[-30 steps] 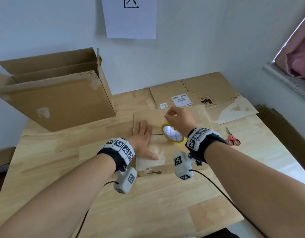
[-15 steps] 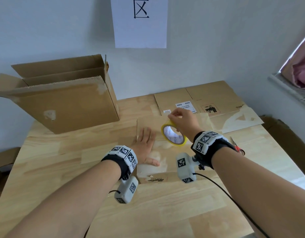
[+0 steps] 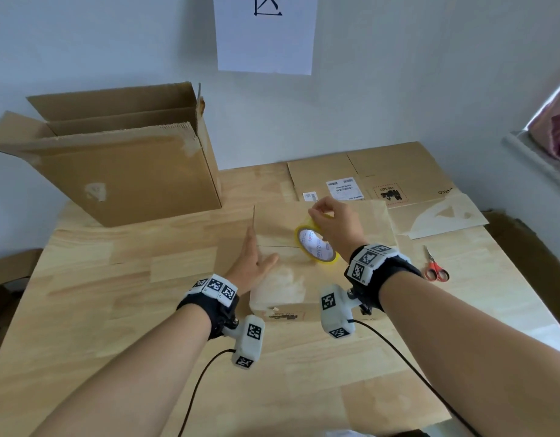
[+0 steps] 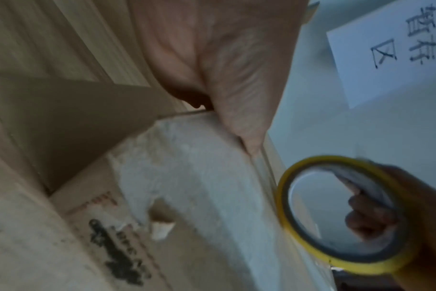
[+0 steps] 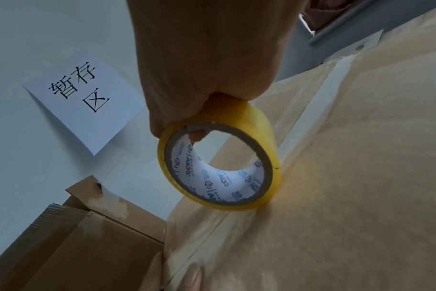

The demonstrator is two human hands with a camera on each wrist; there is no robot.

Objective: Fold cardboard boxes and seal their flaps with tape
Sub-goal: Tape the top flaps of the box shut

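Observation:
A small closed cardboard box lies in the middle of the wooden table; old tape residue shows along its top seam. My left hand stands at the box's left edge with straight fingers along the side and the thumb resting on top. My right hand grips a yellow tape roll with fingers through its core. The roll stands on edge on the box top by the seam. The thumb and forefinger pinch together above the roll; what they pinch is too small to tell.
A large open cardboard box stands at the back left. Flattened cardboard and a loose sheet lie behind and to the right of the small box. Red-handled scissors lie to the right. A paper sign hangs on the wall.
My left hand has slid from lying flat on the box top to the box's left edge, thumb still on top. The right hand keeps the tape roll in about the same place.

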